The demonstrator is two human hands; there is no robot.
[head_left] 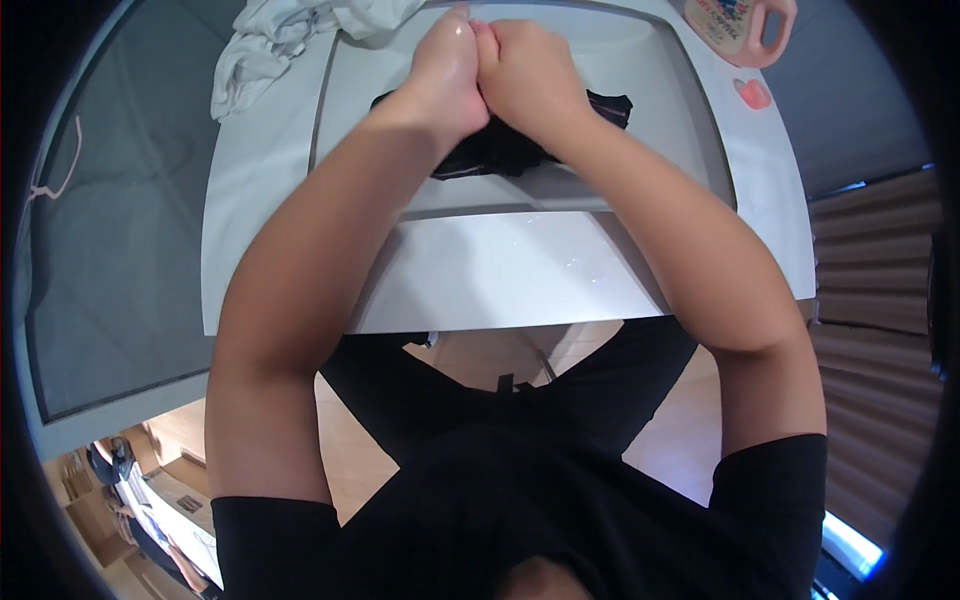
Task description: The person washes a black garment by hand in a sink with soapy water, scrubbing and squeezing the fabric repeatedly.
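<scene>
My left hand (448, 72) and my right hand (532, 78) are pressed together over a white sink (660, 150). Both look closed, with the right fingers curled in against the left hand. What lies between them, if anything, is hidden. A wet shine shows on the left thumb. Beneath my wrists a black cloth garment (495, 150) lies crumpled in the basin, partly covered by my hands and forearms.
A bunched white cloth (262, 55) lies at the counter's back left. On the back right stands a pinkish detergent bottle (730, 25), with a pink cap (752, 94) beside it. Water drops dot the front rim. A brown curtain (875, 280) hangs at right.
</scene>
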